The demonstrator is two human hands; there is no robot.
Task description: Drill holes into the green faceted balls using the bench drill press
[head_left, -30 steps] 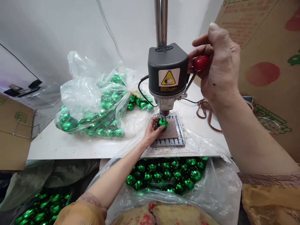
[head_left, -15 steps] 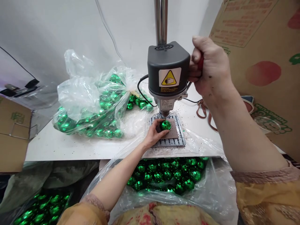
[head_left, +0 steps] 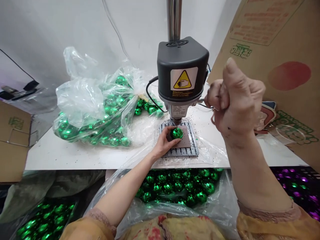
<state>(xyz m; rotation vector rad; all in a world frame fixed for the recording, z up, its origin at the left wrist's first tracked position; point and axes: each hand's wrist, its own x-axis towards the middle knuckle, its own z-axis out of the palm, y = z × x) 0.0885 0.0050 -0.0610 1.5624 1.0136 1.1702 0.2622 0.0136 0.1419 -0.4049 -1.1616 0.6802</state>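
Note:
A bench drill press (head_left: 182, 71) with a black motor housing and a yellow warning label stands in the middle. My right hand (head_left: 235, 100) is closed in a fist round its feed lever; the lever's grip is hidden inside the fingers. Under the chuck, my left hand (head_left: 165, 141) pinches a shiny green faceted ball (head_left: 177, 133) between thumb and fingers. The ball rests on a brown board (head_left: 185, 142) laid over the slotted metal base plate (head_left: 194, 146). The thin drill bit (head_left: 177, 126) comes down to the top of the ball.
A clear plastic bag (head_left: 82, 96) of green balls lies on the white table (head_left: 75, 158) to the left. More green balls (head_left: 175, 186) fill a plastic-lined container below the table edge. Cardboard boxes (head_left: 255, 70) stand at both sides. Purple balls (head_left: 297, 186) show lower right.
My right hand has swung down and outward with the lever, and the drill bit now shows at the ball's top. My left hand and the ball stay in place.

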